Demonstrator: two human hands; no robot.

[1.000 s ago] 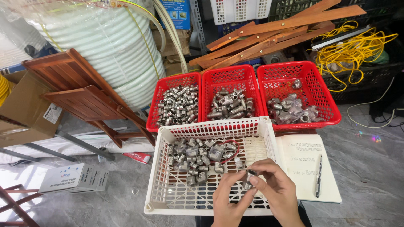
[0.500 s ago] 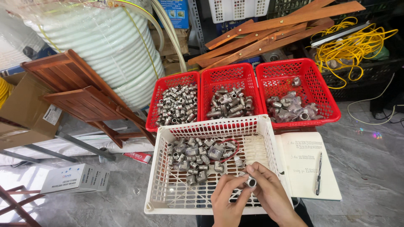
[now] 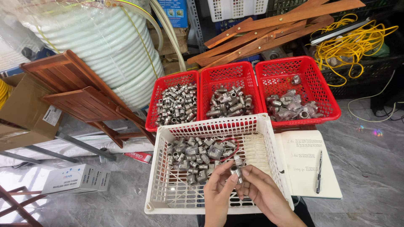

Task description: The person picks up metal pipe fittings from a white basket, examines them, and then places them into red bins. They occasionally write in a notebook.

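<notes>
Both my hands hold one metal fitting (image 3: 236, 172) above the white basket (image 3: 162, 185): left hand (image 3: 219, 191) pinches its near end, right hand (image 3: 263, 195) grips the far end, turning it up for view. Loose fittings (image 3: 198, 153) heap inside the basket; three red baskets (image 3: 294, 122) stand just behind it.

shiny metal fittings (image 3: 198, 152) (steel-grey), white plastic basket (image 3: 269, 148)
</notes>
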